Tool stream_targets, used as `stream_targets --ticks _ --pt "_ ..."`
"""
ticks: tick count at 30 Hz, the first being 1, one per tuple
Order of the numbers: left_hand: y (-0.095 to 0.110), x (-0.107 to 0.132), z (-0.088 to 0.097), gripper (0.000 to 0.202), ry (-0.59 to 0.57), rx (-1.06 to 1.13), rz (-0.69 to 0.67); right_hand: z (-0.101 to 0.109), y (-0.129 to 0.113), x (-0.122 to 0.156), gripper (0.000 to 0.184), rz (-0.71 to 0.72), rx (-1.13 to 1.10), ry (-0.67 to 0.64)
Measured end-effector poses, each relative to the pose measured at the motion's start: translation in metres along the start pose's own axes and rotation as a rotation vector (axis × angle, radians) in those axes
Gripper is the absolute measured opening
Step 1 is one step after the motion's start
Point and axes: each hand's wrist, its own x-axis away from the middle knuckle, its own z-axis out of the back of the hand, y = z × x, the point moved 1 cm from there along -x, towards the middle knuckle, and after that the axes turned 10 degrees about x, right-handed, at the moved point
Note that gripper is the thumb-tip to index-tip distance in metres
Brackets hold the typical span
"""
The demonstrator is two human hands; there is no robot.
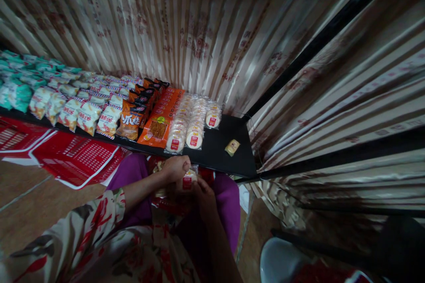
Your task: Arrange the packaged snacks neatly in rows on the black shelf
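Over my lap is a clear packet of round pale rice crackers (187,182) with a red label. My right hand (203,192) pinches its right edge. My left hand (176,168) is closed at its upper left edge, with the fingertips hidden from view. Just beyond my hands, several like packets stand in rows on the black shelf (215,156), among them a short row (212,117) at the back. A small yellowish packet (232,147) lies alone toward the shelf's right end. Between my knees, partly covered by my arms, is a red basket (169,205).
Orange snack bags (159,124), white bags (88,117) and green bags (20,95) line the shelf leftward. Red baskets (76,154) sit on the floor below. A striped curtain (186,22) hangs behind; black poles (318,53) and a pale stool (279,258) are at right.
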Motion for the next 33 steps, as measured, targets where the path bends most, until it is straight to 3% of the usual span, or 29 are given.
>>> stream_targets --ticks 10,20,27,33 --pt "-0.008 -0.002 -0.003 0.021 0.035 0.153 0.003 0.008 0.011 -0.008 0.041 0.010 -0.060 0.116" --pt "-0.026 0.000 -0.020 0.024 0.042 0.331 0.048 0.014 0.014 -0.017 0.045 -0.019 -0.174 0.200" --pt "-0.046 -0.004 -0.037 0.018 0.009 0.346 -0.052 0.015 0.012 -0.019 0.045 -0.029 -0.164 0.277" --pt "-0.039 -0.005 -0.037 0.013 0.019 0.385 -0.079 0.017 0.004 -0.021 0.044 -0.002 -0.135 0.270"
